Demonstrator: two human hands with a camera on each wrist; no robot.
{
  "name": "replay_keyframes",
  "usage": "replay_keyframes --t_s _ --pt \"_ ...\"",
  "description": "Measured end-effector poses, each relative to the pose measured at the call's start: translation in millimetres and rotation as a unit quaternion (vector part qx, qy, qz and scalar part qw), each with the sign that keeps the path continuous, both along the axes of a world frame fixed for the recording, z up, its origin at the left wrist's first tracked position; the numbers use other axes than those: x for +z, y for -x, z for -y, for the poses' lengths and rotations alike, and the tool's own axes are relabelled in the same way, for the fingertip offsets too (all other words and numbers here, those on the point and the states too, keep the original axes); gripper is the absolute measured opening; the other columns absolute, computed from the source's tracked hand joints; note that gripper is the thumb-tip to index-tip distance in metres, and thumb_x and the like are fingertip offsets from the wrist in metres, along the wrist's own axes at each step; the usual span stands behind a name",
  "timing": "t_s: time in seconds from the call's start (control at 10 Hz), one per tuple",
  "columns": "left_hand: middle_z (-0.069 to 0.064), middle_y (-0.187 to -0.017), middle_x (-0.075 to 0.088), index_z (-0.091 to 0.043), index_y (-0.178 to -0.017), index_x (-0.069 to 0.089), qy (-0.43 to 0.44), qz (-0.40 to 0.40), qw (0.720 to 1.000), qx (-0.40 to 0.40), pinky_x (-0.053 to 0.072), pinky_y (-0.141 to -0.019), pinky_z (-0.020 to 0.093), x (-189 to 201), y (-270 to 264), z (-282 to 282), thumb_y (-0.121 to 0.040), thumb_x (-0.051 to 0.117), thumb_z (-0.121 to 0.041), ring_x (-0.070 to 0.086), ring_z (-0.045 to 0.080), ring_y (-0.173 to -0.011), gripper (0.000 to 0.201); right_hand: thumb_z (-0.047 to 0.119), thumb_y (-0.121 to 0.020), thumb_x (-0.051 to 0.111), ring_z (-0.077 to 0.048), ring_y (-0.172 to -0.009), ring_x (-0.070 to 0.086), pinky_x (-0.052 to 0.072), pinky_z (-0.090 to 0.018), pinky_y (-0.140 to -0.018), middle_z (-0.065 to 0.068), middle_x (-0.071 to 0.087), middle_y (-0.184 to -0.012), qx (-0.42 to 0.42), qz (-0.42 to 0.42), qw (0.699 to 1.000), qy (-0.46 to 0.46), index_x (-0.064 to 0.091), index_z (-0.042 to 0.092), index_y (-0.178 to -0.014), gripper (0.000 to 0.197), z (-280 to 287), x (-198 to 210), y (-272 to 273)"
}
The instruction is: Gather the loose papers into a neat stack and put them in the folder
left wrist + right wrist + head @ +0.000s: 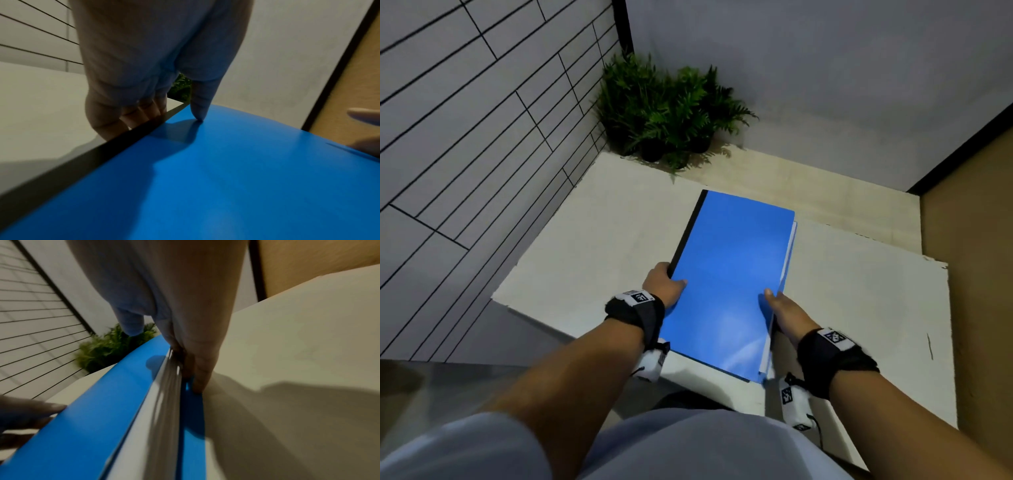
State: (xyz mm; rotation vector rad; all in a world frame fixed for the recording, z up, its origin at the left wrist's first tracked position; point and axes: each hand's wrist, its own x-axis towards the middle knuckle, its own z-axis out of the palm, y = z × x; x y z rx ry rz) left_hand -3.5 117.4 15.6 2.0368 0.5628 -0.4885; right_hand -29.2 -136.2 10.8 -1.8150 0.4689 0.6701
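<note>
A closed blue folder (729, 281) with a black spine (685, 233) lies slanted on the white table (592, 246). The white edges of the papers (792, 236) show inside it along its right side. My left hand (671, 279) grips the spine edge, thumb on the cover and fingers curled below. My right hand (777, 305) holds the open edge near the front, thumb over the cover, fingers under it. In the right wrist view the paper stack (162, 402) sits between the two blue covers (92, 418). The left wrist view shows my thumb (198, 112) pressing the cover (226, 178).
Potted ferns (667, 113) stand in the far corner of the table. A tiled wall (465, 120) runs along the left and a tan panel (979, 240) along the right. A white board (876, 308) covers the table to the right of the folder.
</note>
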Motion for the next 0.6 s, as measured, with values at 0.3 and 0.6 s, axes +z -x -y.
replay_keyframes --t_s 0.3,0.6 --pt "0.018 -0.134 0.057 -0.009 -0.137 0.05 -0.164 0.014 0.979 0.123 0.044 -0.103 0.043 -4.8 -22.6 -133.6 -0.088 0.063 -0.028 0.054 0.039 -0.121 0.054 0.027 -0.102 0.043 -0.027 -0.139 0.039 0.035 -0.032 -0.108 -0.007 0.035 -0.154 0.174 -0.012 0.984 -0.043 0.024 0.012 -0.152 0.055 -131.9 7.2 -34.5" --pt "0.014 -0.162 0.015 -0.023 -0.154 0.025 -0.249 -0.038 0.967 -0.029 0.023 -0.118 0.049 -6.6 -32.0 -157.0 -0.087 0.06 -0.054 0.021 0.039 -0.147 0.081 0.021 -0.091 0.057 -0.035 -0.107 0.059 0.048 -0.044 -0.092 -0.018 0.058 -0.127 0.271 0.023 0.961 0.055 0.047 0.008 -0.132 0.044 -185.1 13.6 -54.6"
